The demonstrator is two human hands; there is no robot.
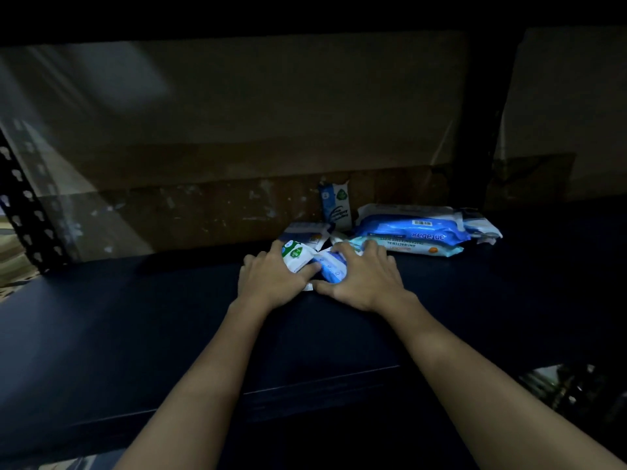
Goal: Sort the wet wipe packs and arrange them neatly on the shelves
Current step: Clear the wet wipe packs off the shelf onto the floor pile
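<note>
Both my arms reach onto a dark shelf board point(135, 334). My left hand point(268, 279) grips a small white pack with a green logo point(295, 254). My right hand point(364, 278) lies over a small blue-and-white pack point(330, 266), fingers curled round its far edge and thumb along its near edge. The two packs touch. Right of my hands, a large blue pack point(412, 230) lies on a light blue antibacterial pack point(414, 249). One small blue-white pack point(336, 205) stands upright against the back wall. Another small pack point(305, 232) lies behind my left hand.
A brown, scuffed back wall point(203, 212) closes the shelf behind the packs. A perforated black upright point(23, 205) stands at the left and a dark post point(481, 113) at the right. The scene is dim. Bare shelf board stretches to the left and right of the packs.
</note>
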